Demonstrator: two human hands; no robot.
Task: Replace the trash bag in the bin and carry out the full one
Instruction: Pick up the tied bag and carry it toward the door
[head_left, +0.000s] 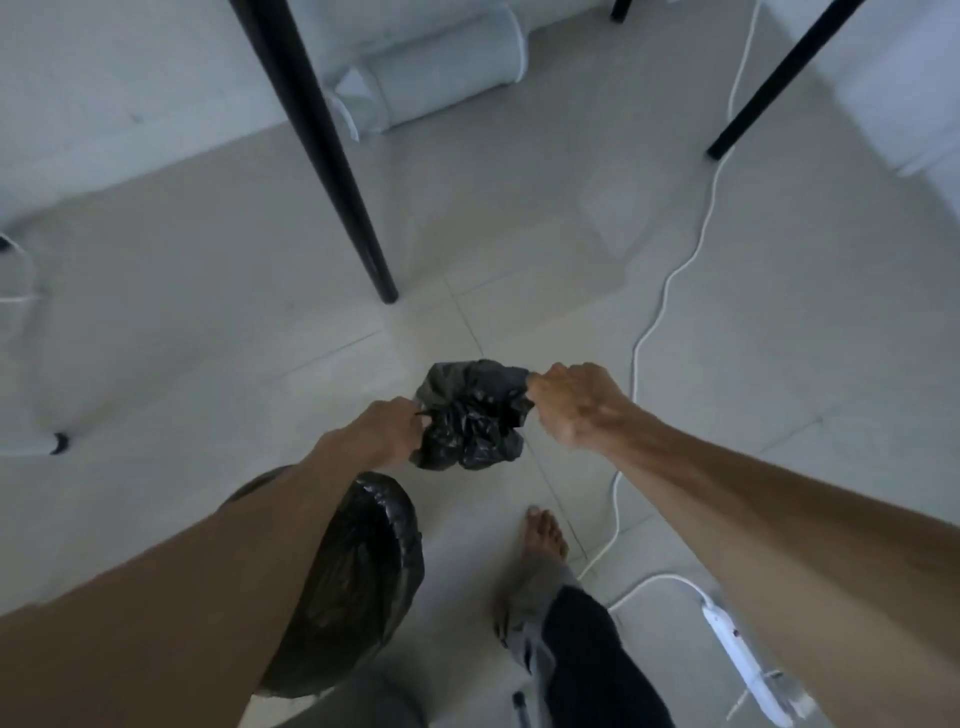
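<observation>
Both hands, left (387, 431) and right (574, 402), pinch the black bag (470, 415) at its sides, likely to pull it open for the bin (358, 577)

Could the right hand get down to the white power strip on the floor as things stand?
Probably not yet: the right hand is gripping the black bag with the left hand. The power strip itself lies uncovered.

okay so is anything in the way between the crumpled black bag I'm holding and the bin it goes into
Partly. Both hands, left hand and right hand, hold the crumpled bag above the floor. The bin, already black-lined, sits below, and your left forearm crosses over its opening. Nothing else intervenes.
</observation>
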